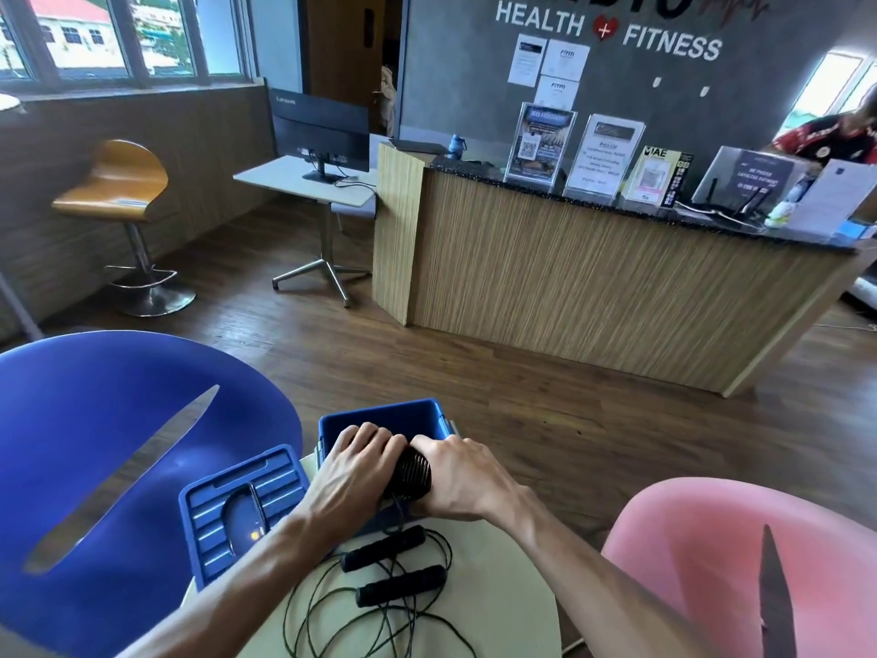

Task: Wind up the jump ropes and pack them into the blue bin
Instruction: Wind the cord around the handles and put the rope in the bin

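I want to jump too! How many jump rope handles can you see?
2 loose handles: one near the blue bin, one closer to the person. The hands hold a wound rope; its handles may be hidden.

On the table (498, 600), the bin (379, 417) stands at the far edge, with its lid (237, 505) lying just left of it. Both hands meet over the bin's near rim: left hand (360, 463) to the left, right hand (467, 482) to the right, a wound rope (414, 470) between them. A loose rope (394, 569) lies on the table nearer the person. One chair (118, 420) stands left of the table, another chair (712, 562) right. A counter (593, 296) stands beyond.
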A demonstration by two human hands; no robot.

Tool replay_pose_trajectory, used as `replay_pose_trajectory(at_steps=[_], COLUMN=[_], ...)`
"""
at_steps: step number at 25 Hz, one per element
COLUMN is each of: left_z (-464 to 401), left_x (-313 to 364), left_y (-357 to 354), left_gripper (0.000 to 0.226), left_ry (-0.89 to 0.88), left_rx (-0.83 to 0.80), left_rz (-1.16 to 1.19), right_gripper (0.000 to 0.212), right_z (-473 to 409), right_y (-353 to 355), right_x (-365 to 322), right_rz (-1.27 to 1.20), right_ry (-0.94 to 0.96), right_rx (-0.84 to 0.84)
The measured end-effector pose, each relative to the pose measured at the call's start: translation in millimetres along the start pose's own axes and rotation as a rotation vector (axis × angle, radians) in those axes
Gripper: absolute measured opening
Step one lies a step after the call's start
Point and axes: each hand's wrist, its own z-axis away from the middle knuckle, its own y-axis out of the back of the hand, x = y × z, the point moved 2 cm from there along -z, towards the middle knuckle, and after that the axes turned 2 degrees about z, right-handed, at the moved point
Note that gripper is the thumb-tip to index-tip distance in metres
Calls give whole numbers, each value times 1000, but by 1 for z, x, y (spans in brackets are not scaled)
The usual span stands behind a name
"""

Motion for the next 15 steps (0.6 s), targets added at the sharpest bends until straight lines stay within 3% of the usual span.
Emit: replay_pose_trajectory(at_steps=[2,5,9,12,15], left_z=[-3,-20,-33,-33,-37], left_x=[-5,-20,-24,-26,-30], left_y=[-3,3,0,-10,-13], left_gripper=[60,79,64,75,61], left_ry=[18,46,126,186,187], left_rx=[-52,-296,-454,-782,-781], left_rz=[43,6,73,243,275], right_gripper=[50,53,48,52,58], right_z=[-6,-13,-23,-22,-21], right_y=[-2,-8,-16,-28,-35], right_x=[6,6,8,12,14], right_rz=[-29,24,60,144,157], right_ry=[-20,-13,24,120,137], right_rx=[-16,-8,18,14,89])
